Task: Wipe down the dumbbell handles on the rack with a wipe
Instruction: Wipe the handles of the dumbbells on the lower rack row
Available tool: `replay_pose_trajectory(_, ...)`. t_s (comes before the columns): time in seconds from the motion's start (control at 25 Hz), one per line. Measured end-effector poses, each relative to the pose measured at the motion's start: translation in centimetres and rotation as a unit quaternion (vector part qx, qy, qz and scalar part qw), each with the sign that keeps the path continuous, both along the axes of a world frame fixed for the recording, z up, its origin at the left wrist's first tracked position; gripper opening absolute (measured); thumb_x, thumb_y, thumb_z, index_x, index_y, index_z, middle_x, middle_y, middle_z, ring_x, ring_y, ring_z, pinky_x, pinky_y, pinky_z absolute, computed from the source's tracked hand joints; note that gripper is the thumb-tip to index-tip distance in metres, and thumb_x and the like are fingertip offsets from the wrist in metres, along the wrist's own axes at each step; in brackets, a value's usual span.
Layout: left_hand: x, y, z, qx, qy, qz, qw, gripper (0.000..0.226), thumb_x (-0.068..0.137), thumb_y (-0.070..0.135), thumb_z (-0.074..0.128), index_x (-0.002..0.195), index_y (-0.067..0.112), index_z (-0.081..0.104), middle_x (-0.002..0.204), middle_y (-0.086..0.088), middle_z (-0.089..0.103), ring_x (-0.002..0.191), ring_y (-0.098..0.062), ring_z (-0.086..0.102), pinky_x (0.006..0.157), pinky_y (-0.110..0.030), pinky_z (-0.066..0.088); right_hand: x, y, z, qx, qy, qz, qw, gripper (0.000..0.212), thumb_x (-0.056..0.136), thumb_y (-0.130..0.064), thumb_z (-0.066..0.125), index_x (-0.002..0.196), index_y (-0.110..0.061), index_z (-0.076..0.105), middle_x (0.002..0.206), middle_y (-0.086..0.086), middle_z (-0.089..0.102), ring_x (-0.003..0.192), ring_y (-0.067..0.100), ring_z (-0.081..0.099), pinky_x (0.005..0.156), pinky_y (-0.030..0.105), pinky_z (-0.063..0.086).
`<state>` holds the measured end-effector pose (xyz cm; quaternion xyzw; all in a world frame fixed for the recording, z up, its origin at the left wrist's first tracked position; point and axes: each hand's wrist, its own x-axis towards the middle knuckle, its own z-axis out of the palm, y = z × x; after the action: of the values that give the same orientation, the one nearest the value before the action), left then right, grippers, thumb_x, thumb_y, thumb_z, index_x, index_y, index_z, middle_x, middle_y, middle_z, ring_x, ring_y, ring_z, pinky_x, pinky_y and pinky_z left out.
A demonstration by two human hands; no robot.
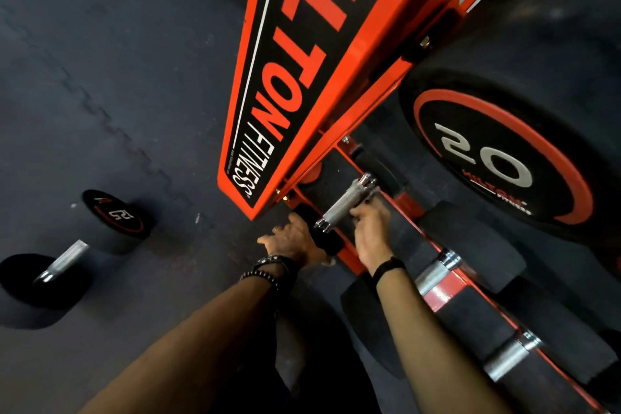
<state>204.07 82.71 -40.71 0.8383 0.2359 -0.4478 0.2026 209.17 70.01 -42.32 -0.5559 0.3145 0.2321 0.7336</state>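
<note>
Beside the "FITNESS" rack [302, 84], right hand [368, 232] grips a dumbbell handle [346, 203]; left hand's [292, 240] grip unclear

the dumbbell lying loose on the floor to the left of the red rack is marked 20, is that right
Not quite. In the head view the dumbbell lying loose on the floor left of the red rack is marked 25 on its end; the 20 is on the big dumbbell head stored on the rack.

- Premises identified as a commercial gym.
- Red steel dumbbell rack [339, 54] noted, lettered "FITNESS".
- Rubber dumbbells [477, 286] racked in a row; one end marked "20".
- Loose dumbbell [72, 255] observed on dark interlocking rubber floor matting [111, 77].
</note>
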Motion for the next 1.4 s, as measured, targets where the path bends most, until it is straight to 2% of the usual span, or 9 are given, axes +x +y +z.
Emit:
replay_pose_trajectory(0.12,0.0,-0.2,0.4,0.009,0.001,-0.008,1.0,0.118,0.054,0.065,0.085,0.14,0.008,0.028,0.135,-0.01,0.056,0.13,-0.032,0.049,0.106,-0.061,0.034,-1.2,-0.6,-0.9,0.088,0.022,0.11,0.99,0.05,0.062,-0.001,0.054,0.11,0.0,0.066,0.101,0.014,0.068,0.099,0.026,0.061,0.088,0.03,0.048)
replay_pose_trajectory(0.24,0.0,-0.2,0.4,0.004,0.001,0.001,1.0,0.12,0.055,0.064,0.085,0.143,0.007,0.026,0.137,-0.011,0.054,0.131,-0.033,0.048,0.107,-0.062,0.032,2.6,-1.3,-2.1,0.169,0.013,0.071,0.983,0.043,0.062,-0.014,0.066,0.103,0.0,0.06,0.097,0.015,0.061,0.095,0.028,0.057,0.095,0.039,0.045)
replay_pose_trajectory(0.44,-0.1,-0.3,0.8,0.004,-0.002,0.003,1.0,0.115,0.057,0.062,0.085,0.14,0.008,0.026,0.135,-0.01,0.055,0.13,-0.032,0.048,0.107,-0.062,0.032,0.8,-0.1,-3.5,0.102,-0.004,0.143,0.984,0.035,0.079,-0.035,0.076,0.084,-0.006,0.058,0.085,0.011,0.057,0.083,0.02,0.059,0.09,0.035,0.044)
replay_pose_trajectory(0.56,0.2,-0.2,0.7,0.002,0.006,0.008,1.0,0.117,0.057,0.062,0.085,0.142,0.008,0.025,0.137,-0.011,0.055,0.131,-0.033,0.047,0.108,-0.063,0.031,4.0,0.4,-2.7,0.071,0.064,0.069,0.993,0.041,0.074,-0.044,0.075,0.057,-0.012,0.058,0.06,0.009,0.059,0.058,0.026,0.06,0.08,0.039,0.052)
replay_pose_trajectory(0.76,0.2,-0.3,0.5,0.004,0.014,0.005,1.0,0.115,0.057,0.061,0.085,0.14,0.008,0.026,0.136,-0.011,0.055,0.131,-0.033,0.048,0.109,-0.064,0.029,2.4,1.9,-2.6,0.019,0.065,0.045,0.997,0.045,0.073,-0.042,0.079,0.057,-0.014,0.048,0.055,0.001,0.053,0.049,0.015,0.051,0.059,0.027,0.049)
replay_pose_trajectory(0.92,0.3,-0.4,0.3,0.001,0.023,0.0,1.0,0.119,0.059,0.062,0.085,0.144,0.007,0.021,0.138,-0.012,0.053,0.133,-0.034,0.046,0.11,-0.066,0.026,3.2,2.6,-2.6,-0.029,0.12,-0.024,0.992,0.022,0.078,-0.008,0.078,0.069,-0.012,0.058,0.057,0.003,0.059,0.045,0.011,0.054,0.051,0.027,0.049)
replay_pose_trajectory(1.08,0.2,-0.4,0.2,0.006,0.024,-0.002,1.0,0.119,0.058,0.062,0.084,0.144,0.007,0.022,0.137,-0.012,0.054,0.132,-0.034,0.047,0.109,-0.065,0.028,0.2,3.1,-3.4,-0.139,0.073,0.01,0.988,0.018,0.076,-0.002,0.075,0.088,-0.01,0.065,0.076,0.006,0.068,0.061,0.015,0.065,0.067,0.031,0.057)
replay_pose_trajectory(1.2,0.1,-0.2,-0.1,0.006,0.016,0.004,1.0,0.114,0.056,0.061,0.086,0.139,0.009,0.027,0.131,-0.011,0.058,0.128,-0.033,0.051,0.108,-0.064,0.031,-1.3,2.2,-3.2,-0.222,0.035,0.021,0.974,0.058,0.061,-0.02,0.087,0.11,-0.012,0.058,0.098,0.004,0.07,0.086,0.017,0.07,0.075,0.032,0.057)
replay_pose_trajectory(1.4,0.0,-0.2,-0.2,-0.001,0.005,0.013,1.0,0.113,0.055,0.061,0.086,0.137,0.009,0.028,0.129,-0.01,0.059,0.127,-0.033,0.052,0.107,-0.064,0.032,-2.3,1.5,-2.4,-0.24,-0.05,-0.017,0.969,0.043,0.073,-0.012,0.081,0.094,-0.027,0.048,0.092,0.006,0.062,0.073,0.015,0.061,0.066,0.03,0.055)
